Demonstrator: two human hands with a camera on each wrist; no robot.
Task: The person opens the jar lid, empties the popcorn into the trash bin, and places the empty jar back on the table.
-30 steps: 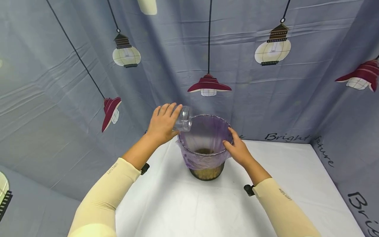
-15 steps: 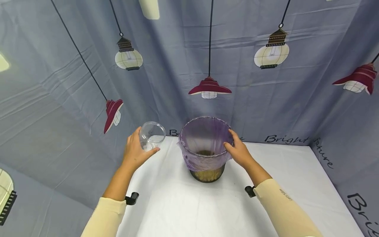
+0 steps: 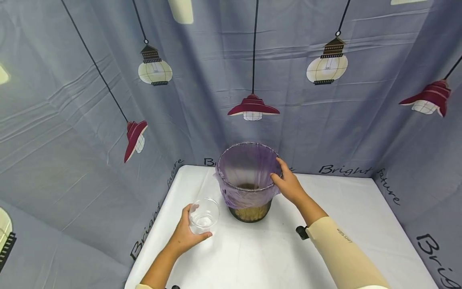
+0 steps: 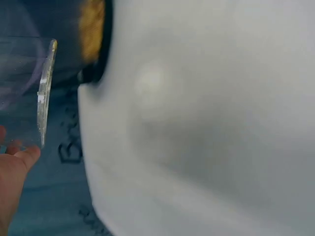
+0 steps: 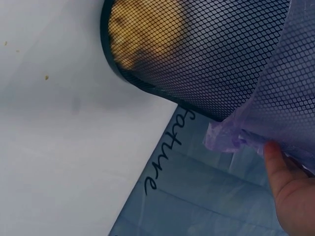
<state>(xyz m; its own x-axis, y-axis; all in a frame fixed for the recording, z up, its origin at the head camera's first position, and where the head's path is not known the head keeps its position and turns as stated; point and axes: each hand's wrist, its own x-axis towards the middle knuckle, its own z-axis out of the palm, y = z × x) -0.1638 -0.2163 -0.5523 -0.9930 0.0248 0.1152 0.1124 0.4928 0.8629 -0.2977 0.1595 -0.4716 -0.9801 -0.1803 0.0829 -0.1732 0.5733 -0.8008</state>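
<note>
A clear round plastic jar (image 3: 204,212) is in my left hand (image 3: 185,235), its mouth tipped toward the head camera and nothing visible inside. The fingers wrap one side and the thumb lies along the near side, low over the table. The left wrist view catches the jar's edge (image 4: 47,93) in profile. To its right stands a black mesh wastebasket (image 3: 251,213), lined with a thin purple bag (image 3: 241,197) folded over the rim. My right hand (image 3: 291,185) grips that rim on the right side, thumb inside. Yellowish stuff (image 5: 142,34) shows through the mesh at the bottom.
A white-covered table (image 3: 325,241) carries the wastebasket near its back edge. Tiny yellow crumbs (image 5: 47,77) lie beside the basket. A grey-blue curtain (image 3: 202,80) printed with lamps and lettering encloses the back and sides.
My left hand has come away from the wastebasket's mouth, out to the left, then down toward the table, with the tipped jar turning mouth-up. The right hand keeps its grip on the rim.
</note>
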